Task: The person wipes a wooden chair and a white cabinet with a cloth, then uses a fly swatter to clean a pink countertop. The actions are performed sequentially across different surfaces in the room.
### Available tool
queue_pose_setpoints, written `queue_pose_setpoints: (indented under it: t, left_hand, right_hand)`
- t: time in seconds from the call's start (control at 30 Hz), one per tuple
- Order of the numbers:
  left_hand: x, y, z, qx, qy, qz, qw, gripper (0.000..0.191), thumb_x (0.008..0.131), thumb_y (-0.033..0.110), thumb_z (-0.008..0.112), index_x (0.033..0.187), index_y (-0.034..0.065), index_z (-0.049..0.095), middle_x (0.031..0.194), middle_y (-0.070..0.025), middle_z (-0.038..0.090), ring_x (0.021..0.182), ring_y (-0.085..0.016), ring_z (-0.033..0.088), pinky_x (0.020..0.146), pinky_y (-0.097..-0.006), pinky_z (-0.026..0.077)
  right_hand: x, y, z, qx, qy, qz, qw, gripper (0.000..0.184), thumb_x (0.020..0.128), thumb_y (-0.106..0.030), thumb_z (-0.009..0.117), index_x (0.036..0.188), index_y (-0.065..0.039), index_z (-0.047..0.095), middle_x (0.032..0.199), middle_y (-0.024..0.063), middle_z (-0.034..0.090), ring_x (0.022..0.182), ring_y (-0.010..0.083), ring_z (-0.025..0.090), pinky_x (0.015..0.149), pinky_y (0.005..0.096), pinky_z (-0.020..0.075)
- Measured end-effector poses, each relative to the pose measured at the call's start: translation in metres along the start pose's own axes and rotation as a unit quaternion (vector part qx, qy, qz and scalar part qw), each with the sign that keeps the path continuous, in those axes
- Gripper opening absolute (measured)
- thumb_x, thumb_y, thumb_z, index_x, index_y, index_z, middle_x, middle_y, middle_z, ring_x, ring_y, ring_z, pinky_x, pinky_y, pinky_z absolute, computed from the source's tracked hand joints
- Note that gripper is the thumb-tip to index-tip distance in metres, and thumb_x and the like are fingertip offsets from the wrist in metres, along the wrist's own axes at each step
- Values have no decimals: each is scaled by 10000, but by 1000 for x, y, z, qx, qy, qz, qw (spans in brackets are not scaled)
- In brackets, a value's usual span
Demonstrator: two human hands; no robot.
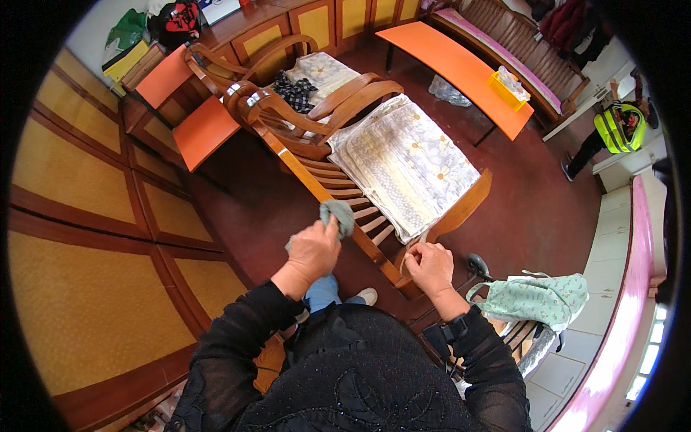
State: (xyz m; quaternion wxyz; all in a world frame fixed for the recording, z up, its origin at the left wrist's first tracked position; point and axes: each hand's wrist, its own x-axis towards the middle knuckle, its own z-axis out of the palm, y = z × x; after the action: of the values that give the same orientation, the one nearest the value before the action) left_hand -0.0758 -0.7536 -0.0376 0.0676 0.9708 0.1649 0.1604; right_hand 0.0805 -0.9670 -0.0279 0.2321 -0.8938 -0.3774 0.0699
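My left hand (314,251) grips a grey-green cloth (337,216) against the top rail (307,175) of a slatted wooden armchair. Part of the cloth sticks out behind the hand. On the chair's seat lies a floral cushion (405,162) with pale flowers and yellow-brown patches. At the cushion's near corner, my right hand (432,267) has its fingers curled around what looks like a thin pale fabric tie (424,235). That hand is beside the chair's near armrest (464,208). Its fingertips are partly hidden.
Another wooden armchair (280,46) holds a cushion and a checked cloth (294,90). An orange folding chair (205,129) stands by the cabinets (86,178). Beyond are a long orange table (437,56) and a person in a yellow vest (621,127). A green floral bag (534,299) lies at right.
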Motion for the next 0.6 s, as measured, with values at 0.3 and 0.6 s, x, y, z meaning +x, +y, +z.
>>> queue_pose_setpoints:
  t: [0.3, 0.6]
  left_hand:
    - [-1, -2, -21, -46, 12, 31, 998, 466, 729, 189, 646, 1185, 113, 589, 779, -74, 545, 661, -254, 606, 562, -381, 512]
    - [24, -35, -7, -14, -14, -34, 999, 553, 763, 153, 619, 1289, 25, 507, 967, -215, 609, 791, -380, 621, 657, -455, 520]
  right_hand:
    - [-3, 1, -3, 13, 48, -29, 998, 136, 746, -233, 615, 675, -122, 648, 678, 54, 627, 706, 267, 594, 662, 406, 434]
    - [-3, 3, -8, -28, 6, 3, 1000, 176, 748, -262, 580, 677, -125, 664, 699, 58, 649, 728, 268, 619, 674, 416, 461]
